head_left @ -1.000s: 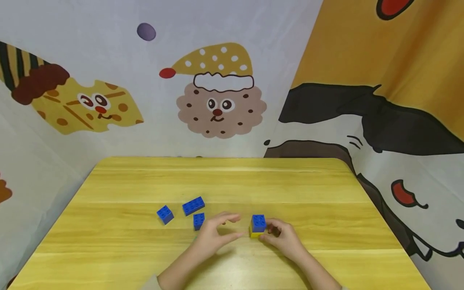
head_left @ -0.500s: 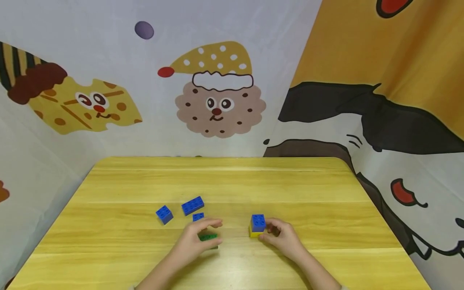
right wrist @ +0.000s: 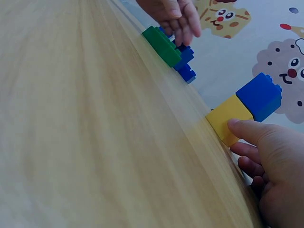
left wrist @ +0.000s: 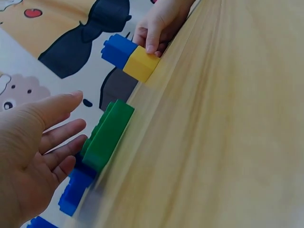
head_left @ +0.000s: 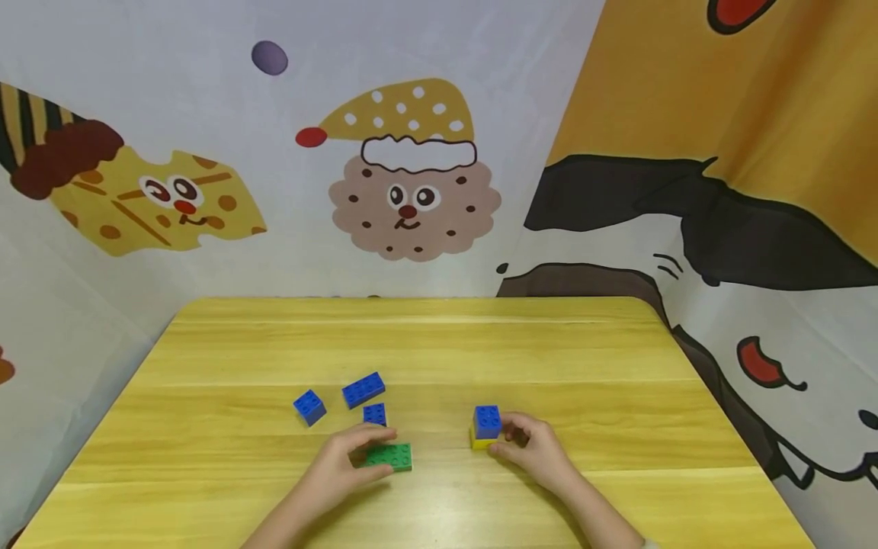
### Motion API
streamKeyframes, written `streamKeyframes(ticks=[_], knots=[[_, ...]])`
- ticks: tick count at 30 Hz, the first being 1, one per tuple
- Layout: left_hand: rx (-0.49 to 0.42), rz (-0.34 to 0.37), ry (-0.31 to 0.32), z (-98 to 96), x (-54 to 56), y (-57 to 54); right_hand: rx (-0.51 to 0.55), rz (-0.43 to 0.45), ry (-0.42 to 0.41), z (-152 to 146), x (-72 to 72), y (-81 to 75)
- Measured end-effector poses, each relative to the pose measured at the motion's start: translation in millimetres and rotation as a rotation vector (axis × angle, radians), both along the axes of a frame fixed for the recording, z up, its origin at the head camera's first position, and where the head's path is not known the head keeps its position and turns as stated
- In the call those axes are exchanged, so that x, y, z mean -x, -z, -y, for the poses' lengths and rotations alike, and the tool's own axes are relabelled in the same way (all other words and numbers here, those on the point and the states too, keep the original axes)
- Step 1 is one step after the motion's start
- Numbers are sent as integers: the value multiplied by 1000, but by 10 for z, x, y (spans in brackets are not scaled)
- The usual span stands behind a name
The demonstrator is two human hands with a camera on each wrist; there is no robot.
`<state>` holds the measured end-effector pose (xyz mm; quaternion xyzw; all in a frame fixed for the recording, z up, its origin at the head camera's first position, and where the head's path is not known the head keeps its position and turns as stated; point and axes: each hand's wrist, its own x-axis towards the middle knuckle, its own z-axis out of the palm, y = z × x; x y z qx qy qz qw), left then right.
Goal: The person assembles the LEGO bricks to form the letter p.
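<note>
Here, left hand: spread wide by the long green building brick on the table; contact hard to tell.
Right hand: holds the tabletop yellow brick, four-stud blue brick atop.

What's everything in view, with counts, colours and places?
Table: one, yellowish, lower head view
Backdrop: one, multicoloured, behind table
Green brick: one, green, on table, left of centre
Long blue brick: one, blue, beyond green
Near blue brick: one, blue, between those two
Left blue brick: one, blue, left of long
Yellow brick: one, yellow, right of green
Top blue brick: one, blue, on yellow
Left hand: one, bare, at green brick
Right hand: one, bare, gripping yellow brick
Right sleeve: one, pale, bottom edge
</note>
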<state>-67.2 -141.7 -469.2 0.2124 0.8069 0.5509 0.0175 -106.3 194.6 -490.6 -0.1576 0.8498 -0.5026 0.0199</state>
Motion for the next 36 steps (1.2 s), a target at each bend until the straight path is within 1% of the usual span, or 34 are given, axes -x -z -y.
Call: streamKeyframes(ticks=[7, 12, 16, 23, 29, 36], knots=[[40, 58, -61, 142, -58, 56, -4, 10, 1, -7, 1, 5], [54, 88, -90, 196, -89, 70, -4, 5, -2, -8, 5, 8], [68, 82, -99, 211, -89, 96, -11, -8, -1, -4, -1, 5], [120, 35, -124, 224, -63, 174, -12, 4, -3, -5, 3, 9], [129, 1, -121, 230, -48, 223, -19, 6, -4, -6, 7, 10], [156, 15, -111, 233, -49, 241, -18, -1, 4, -2, 0, 5]])
